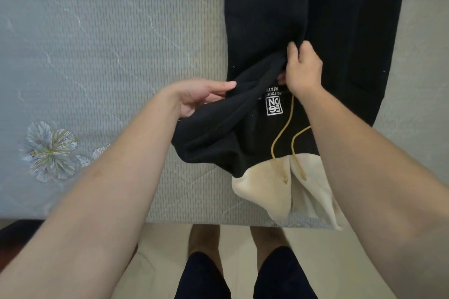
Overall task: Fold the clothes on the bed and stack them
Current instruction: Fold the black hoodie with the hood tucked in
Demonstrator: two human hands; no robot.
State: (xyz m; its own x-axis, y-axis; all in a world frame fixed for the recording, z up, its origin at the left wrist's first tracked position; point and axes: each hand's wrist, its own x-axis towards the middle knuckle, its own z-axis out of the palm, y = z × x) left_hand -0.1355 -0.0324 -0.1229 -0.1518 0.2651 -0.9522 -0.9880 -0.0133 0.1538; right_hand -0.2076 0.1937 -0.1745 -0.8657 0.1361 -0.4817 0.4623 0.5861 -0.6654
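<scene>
I see the hoodie [279,60] lying on the bed [109,43]; my right hand [303,68] pinches its fold shut, my left hand [201,96], fingers half-curled, grips the sleeve to fold it in.

Pale blue flower-patterned mattress [97,56] above a cream tiled floor [340,262].

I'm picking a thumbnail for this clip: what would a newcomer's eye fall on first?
The black hoodie laid lengthwise on the pale bed, its cream hood nearest the edge. Both hands meet at its middle: the right hand pinches a fold, the left hand grips the bunched sleeve.
</scene>
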